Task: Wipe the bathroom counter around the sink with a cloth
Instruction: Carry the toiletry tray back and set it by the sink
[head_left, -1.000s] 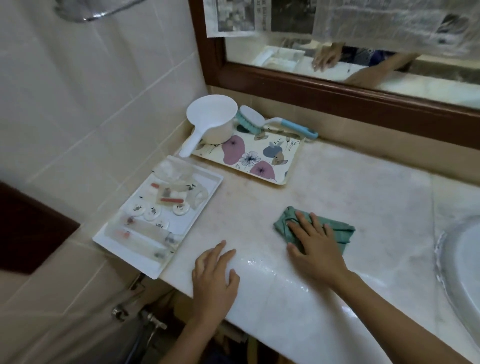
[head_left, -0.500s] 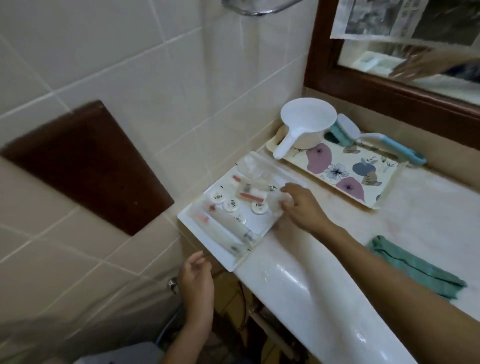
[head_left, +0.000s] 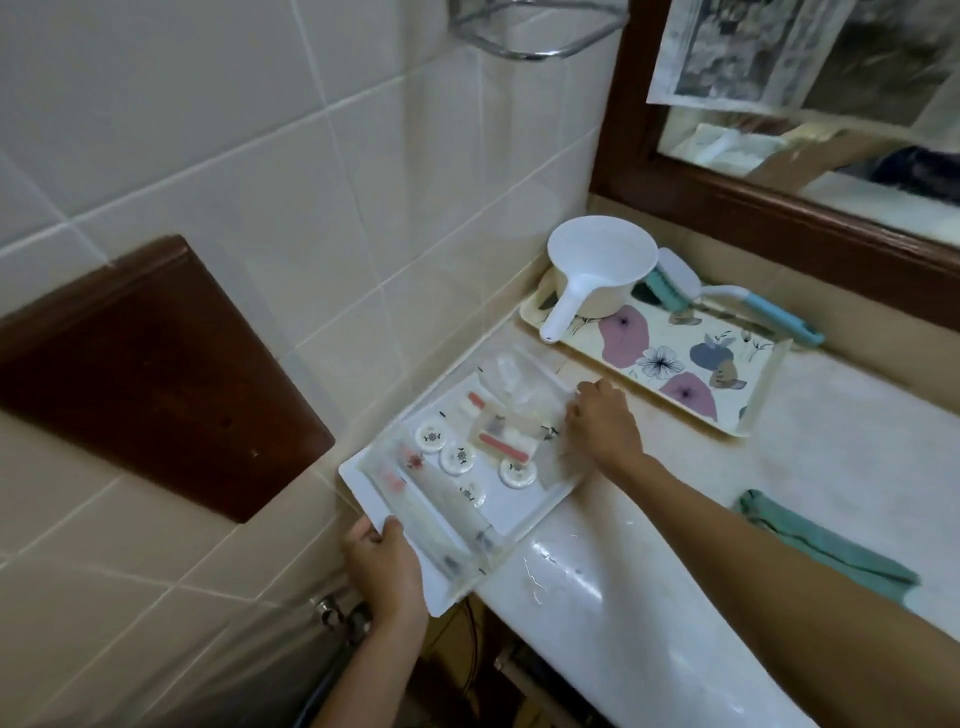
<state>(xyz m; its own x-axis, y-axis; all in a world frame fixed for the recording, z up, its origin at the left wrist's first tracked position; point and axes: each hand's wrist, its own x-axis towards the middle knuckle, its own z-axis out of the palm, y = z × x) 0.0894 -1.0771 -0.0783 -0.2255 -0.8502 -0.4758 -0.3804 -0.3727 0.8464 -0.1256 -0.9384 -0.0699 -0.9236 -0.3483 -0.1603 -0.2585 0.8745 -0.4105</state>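
Observation:
A white tray (head_left: 524, 514) of wrapped toiletries and small round lids sits at the left end of the pale marble counter (head_left: 831, 436), overhanging its edge. My left hand (head_left: 382, 564) grips the tray's near left corner from below the counter edge. My right hand (head_left: 602, 423) holds the tray's right rim. The green cloth (head_left: 821, 545) lies folded on the counter to the right, apart from both hands. The sink is out of view.
Behind the white tray stands a flowered tray (head_left: 675, 369) carrying a white scoop (head_left: 597, 270) and a teal-handled brush (head_left: 737, 301). A tiled wall with a dark wooden panel (head_left: 150, 374) is on the left. A wood-framed mirror (head_left: 810, 156) hangs behind.
My right hand left the cloth and moved left to the white tray's rim. My left hand came off the counter edge and took hold of the tray's corner. The view swung left.

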